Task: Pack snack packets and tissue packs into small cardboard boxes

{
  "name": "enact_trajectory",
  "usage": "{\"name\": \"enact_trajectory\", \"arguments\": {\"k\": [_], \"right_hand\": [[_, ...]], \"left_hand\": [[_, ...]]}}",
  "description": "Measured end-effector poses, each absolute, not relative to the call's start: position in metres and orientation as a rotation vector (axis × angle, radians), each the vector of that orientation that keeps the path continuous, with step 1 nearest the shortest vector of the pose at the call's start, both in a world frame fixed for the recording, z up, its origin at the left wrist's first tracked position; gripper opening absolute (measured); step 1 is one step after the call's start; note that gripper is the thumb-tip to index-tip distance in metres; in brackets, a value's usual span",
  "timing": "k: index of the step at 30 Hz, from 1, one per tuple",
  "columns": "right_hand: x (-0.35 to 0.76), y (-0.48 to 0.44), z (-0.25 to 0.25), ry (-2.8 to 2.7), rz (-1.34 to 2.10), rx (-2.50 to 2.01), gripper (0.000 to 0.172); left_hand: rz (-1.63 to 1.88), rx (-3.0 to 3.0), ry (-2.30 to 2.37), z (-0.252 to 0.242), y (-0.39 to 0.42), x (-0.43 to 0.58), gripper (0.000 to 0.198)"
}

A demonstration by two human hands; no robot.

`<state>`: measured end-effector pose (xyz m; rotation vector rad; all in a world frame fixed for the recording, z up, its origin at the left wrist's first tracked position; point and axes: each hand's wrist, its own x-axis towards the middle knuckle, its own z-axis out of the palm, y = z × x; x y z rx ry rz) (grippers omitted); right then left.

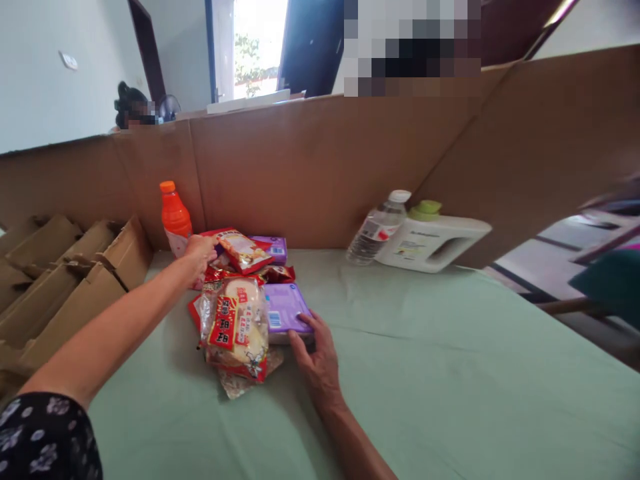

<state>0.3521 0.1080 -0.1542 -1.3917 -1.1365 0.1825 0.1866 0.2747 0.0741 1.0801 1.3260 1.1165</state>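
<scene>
My right hand [321, 363] grips the near right corner of a purple box [287, 307], which shows a barcode label. Against that box's left side lies a clear-and-red bag of rice crackers [239, 327], on top of other wrappers. At the back left of the pile, my left hand [200, 257] is closed with its fingers curled; what it holds is mostly hidden. Close to it are a red snack packet [245, 250] and an orange bottle [175, 213], which stands upright behind the hand. A second purple box [277, 249] shows partly behind the red packet.
Cardboard dividers [70, 293] stand at the left. A tilted clear water bottle [377, 230] and a white jug [425, 241] with a green cap lean by the cardboard wall [300, 173]. Green cloth [450, 373] covers the table. Two people are beyond the wall.
</scene>
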Motion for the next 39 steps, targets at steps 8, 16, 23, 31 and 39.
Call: {"name": "enact_trajectory", "arguments": {"k": [8,16,23,31,39], "right_hand": [[0.348,0.092,-0.145,-1.169,0.214,-1.502,0.062],[0.346,0.084,-0.139,-1.190,0.228,-1.592,0.064],[0.346,0.090,-0.147,-1.095,0.287,-1.653,0.064],[0.343,0.096,-0.139,-0.962,0.436,-1.578,0.079],[0.349,0.079,-0.142,-0.941,0.591,-1.488,0.077]], "left_hand": [[1.057,1.877,1.471,0.090,0.147,0.048,0.036],[0.867,2.354,2.420,0.061,0.071,-0.097,0.049],[0.809,2.361,2.398,0.041,0.084,-0.104,0.038],[1.342,2.562,2.121,0.020,0.062,-0.047,0.057],[1.209,2.165,1.734,-0.069,0.034,0.061,0.060]]}}
